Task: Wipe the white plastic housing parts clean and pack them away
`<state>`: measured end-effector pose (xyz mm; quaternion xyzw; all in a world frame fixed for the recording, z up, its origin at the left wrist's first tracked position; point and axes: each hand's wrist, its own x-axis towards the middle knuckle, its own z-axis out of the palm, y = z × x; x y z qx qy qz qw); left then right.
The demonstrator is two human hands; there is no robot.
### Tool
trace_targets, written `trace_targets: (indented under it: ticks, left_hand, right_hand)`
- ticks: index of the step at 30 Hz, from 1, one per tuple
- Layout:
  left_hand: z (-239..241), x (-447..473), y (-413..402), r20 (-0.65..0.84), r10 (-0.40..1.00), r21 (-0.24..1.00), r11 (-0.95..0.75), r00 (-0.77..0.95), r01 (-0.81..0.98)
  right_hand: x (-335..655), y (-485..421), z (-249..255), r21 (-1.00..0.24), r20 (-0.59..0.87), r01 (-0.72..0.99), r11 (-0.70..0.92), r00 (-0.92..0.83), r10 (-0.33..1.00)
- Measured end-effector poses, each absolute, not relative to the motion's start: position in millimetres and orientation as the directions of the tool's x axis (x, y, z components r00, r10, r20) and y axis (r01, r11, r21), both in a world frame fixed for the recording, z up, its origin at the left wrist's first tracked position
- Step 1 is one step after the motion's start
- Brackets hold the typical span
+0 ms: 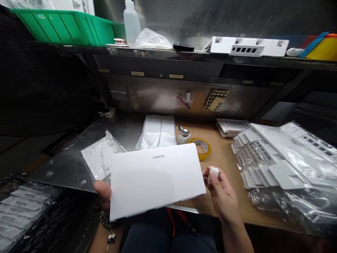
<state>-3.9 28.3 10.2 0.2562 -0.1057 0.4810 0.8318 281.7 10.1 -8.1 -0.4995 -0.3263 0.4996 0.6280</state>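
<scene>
My left hand (103, 194) grips the left side of a white plastic cover (155, 182), its thumb on the edge and its other fingers hidden beneath. The cover faces me, with an upside-down HUAWEI print near its far edge. In my right hand (221, 191) a small folded white wipe (213, 173) is pinched between thumb and fingers, close to the cover's right edge. Behind the cover lie a white plastic part in a clear bag (101, 156), a stack of white bags (159, 130), a small jar with a metal pump lid (183, 135) and a yellow tape roll (206, 149).
Bagged white covers (273, 158) are piled on the right of the bench. A shelf (158, 52) above holds a green bin (68, 28), a squeeze bottle (132, 24) and a white housing (247, 46). A black crate (52, 200) stands lower left. Red-handled pliers (181, 218) are near my lap.
</scene>
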Motion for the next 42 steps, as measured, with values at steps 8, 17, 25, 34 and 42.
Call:
trace_targets:
  ticks: [8,17,25,34,42]
  left_hand:
    - [2,-11,23,0.212,0.839,0.436,0.377,0.501,-0.817]
    - [7,-17,25,-0.154,0.959,0.776,0.267,0.239,-0.571]
    - [22,-23,39,-0.04,0.995,0.999,0.043,-0.089,0.031]
    - [36,-26,51,0.315,0.901,0.916,-0.371,0.299,0.153]
    - [44,-16,51,0.243,0.866,0.92,-0.348,0.438,0.178]
  right_hand:
    - [269,15,-11,-0.951,-0.114,-0.306,-0.046,0.209,0.971]
    - [271,13,-30,-0.971,-0.078,-0.24,0.015,0.372,0.925]
    - [283,15,-21,-0.97,0.24,0.079,0.23,0.467,0.851]
    - [281,19,5,-0.888,-0.045,-0.455,0.065,0.226,0.973]
    - [277,17,4,-0.818,-0.164,-0.574,0.045,0.307,0.937]
